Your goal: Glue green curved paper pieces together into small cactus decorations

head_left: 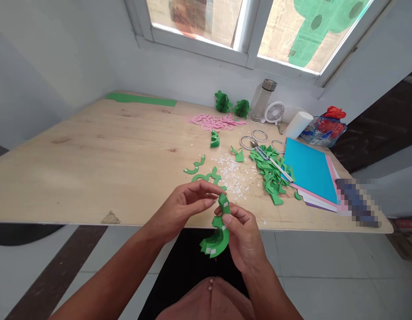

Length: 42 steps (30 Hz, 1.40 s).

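A curved stack of green paper cutouts, with small white patches on its face, is held just off the table's front edge. My right hand grips it at the middle, thumb on the front face and fingers behind. My left hand reaches to its top end; the fingertips meet the paper there, while the thumb stays a little apart from the fingers. Just beyond my hands lie a loose curved green cutout with white patches and another green cutout, partly covered by my left hand.
Small white paper bits are scattered beside green scraps, where a white-handled cutter lies. Behind are pink cutouts, tape rings, a bottle and a small fan. Coloured sheets are at right.
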Each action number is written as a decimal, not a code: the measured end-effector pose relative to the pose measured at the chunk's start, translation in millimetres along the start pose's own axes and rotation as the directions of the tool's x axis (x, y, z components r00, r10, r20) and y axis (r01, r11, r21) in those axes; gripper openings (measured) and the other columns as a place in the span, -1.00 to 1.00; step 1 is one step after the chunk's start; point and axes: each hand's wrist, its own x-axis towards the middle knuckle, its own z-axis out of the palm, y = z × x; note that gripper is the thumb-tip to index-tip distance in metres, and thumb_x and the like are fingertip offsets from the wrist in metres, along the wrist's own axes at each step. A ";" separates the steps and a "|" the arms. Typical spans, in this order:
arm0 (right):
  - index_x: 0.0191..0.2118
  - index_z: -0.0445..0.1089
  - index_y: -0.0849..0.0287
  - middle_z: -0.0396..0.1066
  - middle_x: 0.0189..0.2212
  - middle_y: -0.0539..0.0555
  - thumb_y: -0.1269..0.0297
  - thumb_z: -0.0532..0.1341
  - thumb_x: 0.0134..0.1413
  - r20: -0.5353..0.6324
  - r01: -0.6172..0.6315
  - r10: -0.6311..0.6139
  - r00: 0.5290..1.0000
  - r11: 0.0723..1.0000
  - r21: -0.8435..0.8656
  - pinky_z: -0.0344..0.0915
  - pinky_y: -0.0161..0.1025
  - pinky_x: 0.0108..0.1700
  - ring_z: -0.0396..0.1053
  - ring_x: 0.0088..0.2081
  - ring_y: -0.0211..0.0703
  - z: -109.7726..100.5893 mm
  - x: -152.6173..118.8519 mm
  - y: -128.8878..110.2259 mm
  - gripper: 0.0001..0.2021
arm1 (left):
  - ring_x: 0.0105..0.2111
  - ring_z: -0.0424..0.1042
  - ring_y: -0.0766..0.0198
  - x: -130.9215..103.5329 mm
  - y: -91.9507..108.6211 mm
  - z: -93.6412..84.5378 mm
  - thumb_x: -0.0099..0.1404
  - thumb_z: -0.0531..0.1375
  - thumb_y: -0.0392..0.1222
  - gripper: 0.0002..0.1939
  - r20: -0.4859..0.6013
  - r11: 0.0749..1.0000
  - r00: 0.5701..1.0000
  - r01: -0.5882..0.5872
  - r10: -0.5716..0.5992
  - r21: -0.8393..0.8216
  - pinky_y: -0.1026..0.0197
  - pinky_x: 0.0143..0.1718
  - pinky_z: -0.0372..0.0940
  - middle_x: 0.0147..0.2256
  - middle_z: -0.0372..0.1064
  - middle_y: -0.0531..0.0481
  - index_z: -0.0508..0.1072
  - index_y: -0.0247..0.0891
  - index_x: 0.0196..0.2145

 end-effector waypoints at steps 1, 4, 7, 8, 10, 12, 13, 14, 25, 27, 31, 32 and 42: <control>-0.45 0.56 0.12 0.45 -0.44 -0.01 0.28 0.38 -0.16 -0.007 -0.007 0.007 1.000 1.000 0.004 0.21 -0.32 -0.23 0.27 -0.33 -0.24 0.3 -0.5 -0.7 -0.93 | -0.16 0.40 0.17 0.8 0.0 1.2 0.18 0.24 -0.22 -0.93 -0.028 1.000 0.999 -0.021 0.021 -0.022 0.18 -0.10 0.26 -0.23 0.47 -0.05 0.53 -0.21 -0.36; -0.47 0.56 0.13 0.44 -0.45 0.00 0.26 0.39 -0.20 -0.020 -0.024 0.025 0.999 1.000 0.015 0.22 -0.33 -0.25 0.26 -0.35 -0.24 1.0 -1.7 -2.8 -0.91 | -0.14 0.38 0.11 2.9 0.8 3.5 0.26 0.15 -0.15 -0.79 -0.064 0.998 0.997 -0.038 0.035 -0.041 0.11 -0.04 0.23 -0.27 0.47 -0.10 0.49 -0.26 -0.47; -0.48 0.55 0.14 0.45 -0.44 0.01 0.25 0.40 -0.23 -0.030 -0.045 0.046 0.998 0.998 0.035 0.22 -0.32 -0.27 0.26 -0.37 -0.24 2.1 -2.5 -4.5 -0.89 | -0.14 0.38 0.08 2.6 -0.5 3.4 0.31 0.08 -0.03 -0.66 -0.077 0.999 0.997 0.003 0.000 0.047 0.05 0.00 0.20 -0.30 0.46 -0.12 0.50 -0.28 -0.47; -0.48 0.55 0.14 0.45 -0.44 0.01 0.25 0.41 -0.24 -0.030 -0.054 0.055 0.998 0.998 0.045 0.22 -0.32 -0.27 0.25 -0.38 -0.24 2.6 -2.8 -4.9 -0.88 | -0.14 0.37 0.09 1.8 -1.5 3.1 0.30 0.11 -0.02 -0.68 -0.079 0.997 0.997 0.017 -0.011 0.077 0.05 0.01 0.19 -0.29 0.46 -0.11 0.52 -0.28 -0.42; -0.49 0.55 0.15 0.45 -0.45 0.00 0.25 0.42 -0.26 -0.024 -0.075 0.077 0.997 0.995 0.072 0.22 -0.32 -0.27 0.26 -0.39 -0.25 3.9 -3.2 -5.4 -0.87 | -0.13 0.37 0.11 -0.1 -3.2 3.1 0.23 0.21 -0.04 -0.76 -0.052 0.997 0.998 0.039 -0.036 0.071 0.08 0.00 0.20 -0.25 0.46 -0.09 0.55 -0.24 -0.27; -0.49 0.54 0.14 0.44 -0.49 -0.01 0.23 0.43 -0.28 -0.019 -0.097 0.099 0.995 0.991 0.096 0.23 -0.30 -0.26 0.27 -0.40 -0.23 5.1 -3.6 -5.3 -0.85 | -0.15 0.38 0.14 -1.8 -4.1 4.3 0.12 0.31 -0.08 -0.67 0.028 0.998 0.998 0.062 -0.061 -0.033 0.13 -0.08 0.25 -0.21 0.47 -0.07 0.53 -0.19 -0.15; -0.50 0.53 0.14 0.43 -0.51 -0.01 0.22 0.43 -0.28 -0.020 -0.106 0.109 0.994 0.989 0.104 0.24 -0.29 -0.25 0.28 -0.40 -0.22 5.5 -3.9 -5.1 -0.85 | -0.17 0.39 0.15 -2.3 -4.0 5.4 0.08 0.34 -0.10 -0.63 0.073 0.992 0.995 0.079 -0.072 -0.101 0.16 -0.13 0.27 -0.20 0.47 -0.08 0.53 -0.18 -0.12; -0.50 0.52 0.14 0.42 -0.52 -0.02 0.22 0.43 -0.28 -0.021 -0.115 0.118 0.993 0.987 0.111 0.24 -0.27 -0.25 0.28 -0.41 -0.22 5.9 -4.2 -4.7 -0.84 | -0.19 0.41 0.16 -2.7 -3.6 6.7 0.06 0.36 -0.13 -0.60 0.114 0.982 0.990 0.098 -0.080 -0.163 0.19 -0.19 0.28 -0.20 0.47 -0.08 0.52 -0.17 -0.11; -0.51 0.51 0.18 0.46 -0.48 0.00 0.22 0.45 -0.30 0.000 -0.132 0.134 0.991 0.981 0.139 0.22 -0.30 -0.28 0.27 -0.43 -0.27 5.9 -7.4 -6.5 -0.81 | -0.21 0.41 0.19 -3.5 5.7 12.5 0.12 0.21 -0.34 -0.94 -0.020 0.941 1.000 0.005 -0.012 -0.338 0.17 -0.18 0.29 -0.28 0.48 -0.05 0.47 -0.22 -0.44; -0.52 0.51 0.18 0.46 -0.48 0.01 0.22 0.44 -0.30 -0.004 -0.127 0.128 0.992 0.984 0.128 0.23 -0.29 -0.28 0.26 -0.44 -0.26 6.6 -7.4 -7.2 -0.82 | -0.19 0.40 0.14 -3.0 5.8 11.0 0.15 0.16 -0.30 -0.88 -0.062 0.945 0.998 -0.027 0.007 -0.325 0.10 -0.10 0.26 -0.33 0.48 -0.07 0.44 -0.24 -0.52; -0.52 0.51 0.17 0.46 -0.48 0.01 0.21 0.44 -0.29 -0.008 -0.117 0.119 0.993 0.986 0.116 0.26 -0.28 -0.28 0.28 -0.43 -0.24 7.7 -7.2 -8.0 -0.82 | -0.22 0.39 0.13 -3.6 4.2 11.1 0.26 0.12 -0.10 -0.74 -0.099 0.984 0.995 -0.021 0.003 -0.178 0.08 -0.09 0.26 -0.35 0.45 -0.09 0.47 -0.25 -0.49; -0.52 0.50 0.17 0.46 -0.48 0.01 0.21 0.44 -0.30 -0.008 -0.119 0.121 0.993 0.986 0.121 0.26 -0.28 -0.29 0.29 -0.43 -0.24 7.7 -7.3 -7.9 -0.82 | -0.22 0.39 0.13 -4.3 3.5 11.8 0.24 0.16 -0.07 -0.77 -0.098 0.991 0.995 -0.006 -0.008 -0.135 0.10 -0.11 0.28 -0.34 0.45 -0.09 0.50 -0.26 -0.44; -0.49 0.51 0.17 0.47 -0.51 0.00 0.24 0.47 -0.34 -0.011 -0.190 0.195 0.981 0.964 0.188 0.27 -0.27 -0.32 0.34 -0.45 -0.22 5.8 -10.3 -2.2 -0.79 | -0.28 0.42 0.18 -8.5 3.6 20.4 0.01 0.38 -0.18 -0.74 0.134 0.956 0.980 0.177 -0.149 -0.234 0.24 -0.37 0.30 -0.28 0.47 -0.10 0.50 -0.24 -0.31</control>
